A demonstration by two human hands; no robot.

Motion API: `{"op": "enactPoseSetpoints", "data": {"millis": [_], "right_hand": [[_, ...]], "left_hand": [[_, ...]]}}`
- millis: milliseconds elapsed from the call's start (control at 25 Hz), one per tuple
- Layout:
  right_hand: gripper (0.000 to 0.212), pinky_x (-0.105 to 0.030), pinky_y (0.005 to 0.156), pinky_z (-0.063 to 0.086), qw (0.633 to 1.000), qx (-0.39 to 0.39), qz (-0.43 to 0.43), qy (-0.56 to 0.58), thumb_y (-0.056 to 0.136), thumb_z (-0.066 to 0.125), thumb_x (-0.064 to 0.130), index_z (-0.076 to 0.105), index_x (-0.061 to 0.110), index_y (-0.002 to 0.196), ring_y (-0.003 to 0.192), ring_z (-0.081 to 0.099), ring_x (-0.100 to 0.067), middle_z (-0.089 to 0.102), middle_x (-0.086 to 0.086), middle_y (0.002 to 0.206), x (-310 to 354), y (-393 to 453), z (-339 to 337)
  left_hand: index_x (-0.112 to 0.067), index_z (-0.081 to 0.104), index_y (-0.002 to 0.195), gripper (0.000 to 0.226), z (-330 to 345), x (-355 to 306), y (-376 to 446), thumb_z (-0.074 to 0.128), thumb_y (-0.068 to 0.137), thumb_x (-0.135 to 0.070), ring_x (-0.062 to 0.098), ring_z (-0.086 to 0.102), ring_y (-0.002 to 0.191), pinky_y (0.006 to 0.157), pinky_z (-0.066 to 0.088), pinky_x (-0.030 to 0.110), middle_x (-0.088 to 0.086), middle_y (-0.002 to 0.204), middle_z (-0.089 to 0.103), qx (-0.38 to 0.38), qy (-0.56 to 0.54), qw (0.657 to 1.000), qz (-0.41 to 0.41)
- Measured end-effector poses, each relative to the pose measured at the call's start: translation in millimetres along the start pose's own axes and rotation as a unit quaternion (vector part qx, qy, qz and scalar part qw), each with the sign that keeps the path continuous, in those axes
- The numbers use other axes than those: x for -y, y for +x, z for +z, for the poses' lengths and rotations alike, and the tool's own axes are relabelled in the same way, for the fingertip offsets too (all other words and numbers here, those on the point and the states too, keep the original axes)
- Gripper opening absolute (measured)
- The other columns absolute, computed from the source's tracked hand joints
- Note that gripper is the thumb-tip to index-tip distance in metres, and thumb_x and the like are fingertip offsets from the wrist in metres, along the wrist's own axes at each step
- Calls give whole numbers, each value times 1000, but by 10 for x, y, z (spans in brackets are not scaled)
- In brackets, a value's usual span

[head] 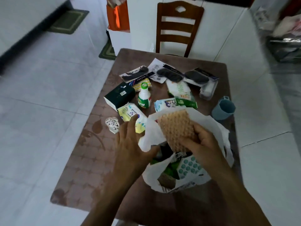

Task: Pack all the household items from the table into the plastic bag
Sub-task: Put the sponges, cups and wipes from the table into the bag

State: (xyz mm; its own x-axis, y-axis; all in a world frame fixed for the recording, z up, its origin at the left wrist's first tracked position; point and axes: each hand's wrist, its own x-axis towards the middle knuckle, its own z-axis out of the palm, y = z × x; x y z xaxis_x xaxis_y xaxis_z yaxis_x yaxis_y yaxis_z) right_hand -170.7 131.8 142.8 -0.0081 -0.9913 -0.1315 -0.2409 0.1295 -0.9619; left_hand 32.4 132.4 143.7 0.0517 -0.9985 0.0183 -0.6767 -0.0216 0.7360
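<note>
A white plastic bag [216, 128] stands open on the brown table [78, 160], with green and dotted packets inside. My right hand [203, 141] grips a bumpy orange scrub pad [175, 126] at the bag's mouth, its lower end inside. My left hand [130, 141] holds the bag's left rim. Behind the bag lie a yellow wipes pack [130, 113], a green-capped bottle [144, 97], a dark green box [119, 95], a blue-white packet [164, 103], a green-white packet [180, 93] and several black eye masks in packaging [169, 74].
A blue cup [224, 108] stands at the table's right edge. A small clear heart-shaped box [112, 124] lies left of my left hand. A wooden chair [177, 28] stands behind the table. An orange bag [118, 17] sits on the tiled floor beyond.
</note>
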Motion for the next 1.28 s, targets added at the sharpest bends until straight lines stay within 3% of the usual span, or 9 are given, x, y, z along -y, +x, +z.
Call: {"op": "enactPoseSetpoints", "data": {"millis": [160,280,400,600,760,840,960,1080,1280], "right_hand": [[47,-16,81,43,939,107,-5,-328,82,61,46,54,29,125,102,55,-8,55,16,112,-376,-33,111],[34,-21,79,50,982,-20,18,-188,79,58,54,53,42,110,101,58,-2,60,20,114,-364,-44,82],[32,-22,70,52,990,-128,57,-15,77,68,46,56,42,106,98,64,1,67,18,108,-402,-97,-78],[27,-19,75,54,990,30,-29,-137,77,70,44,66,37,102,93,63,0,66,18,102,-528,-94,27],[31,-29,75,44,874,112,-43,-471,95,52,46,67,21,104,99,57,-19,56,2,115,-643,81,587],[33,-33,81,49,883,57,-48,-463,94,51,49,64,25,112,102,57,-20,58,2,116,-570,141,639],[15,-24,71,46,947,-77,-55,-307,92,57,37,63,23,92,86,60,-14,63,3,92,-461,94,405],[4,-7,63,42,955,-95,-15,-281,91,62,24,63,27,90,81,56,5,62,8,88,-441,16,262],[13,1,62,40,959,-114,12,-259,87,70,9,68,21,89,85,58,9,63,16,83,-577,-53,281]], "left_hand": [[-37,54,105,36,118,202,-203,76,78,-28,2,60,78,65,45,14,-10,93,66,-6,-97,994,-46],[-41,47,119,57,324,211,-405,67,69,-59,5,44,110,86,39,23,-14,126,49,85,133,981,109],[-26,55,119,44,484,216,-407,62,77,-37,26,42,118,87,39,38,1,135,46,109,361,924,72],[-18,67,67,20,132,249,-134,60,79,-3,10,60,58,48,46,25,-2,63,65,-135,-128,971,-153],[-24,72,71,21,-206,268,-67,59,86,-17,11,62,63,53,46,22,-5,71,70,-26,-248,968,31],[-21,72,76,29,-234,528,-23,52,94,-31,15,62,66,58,44,21,-2,73,69,-27,-246,969,26],[-16,68,101,18,-95,1186,413,66,87,-28,23,65,91,68,46,21,2,97,69,-99,-54,988,-106],[-23,36,145,78,172,1696,1050,74,77,-25,36,33,136,103,35,44,15,151,31,80,299,948,-73],[-28,58,120,49,394,2170,1590,76,75,-33,34,57,104,81,53,40,12,116,57,119,255,959,-41]]}}
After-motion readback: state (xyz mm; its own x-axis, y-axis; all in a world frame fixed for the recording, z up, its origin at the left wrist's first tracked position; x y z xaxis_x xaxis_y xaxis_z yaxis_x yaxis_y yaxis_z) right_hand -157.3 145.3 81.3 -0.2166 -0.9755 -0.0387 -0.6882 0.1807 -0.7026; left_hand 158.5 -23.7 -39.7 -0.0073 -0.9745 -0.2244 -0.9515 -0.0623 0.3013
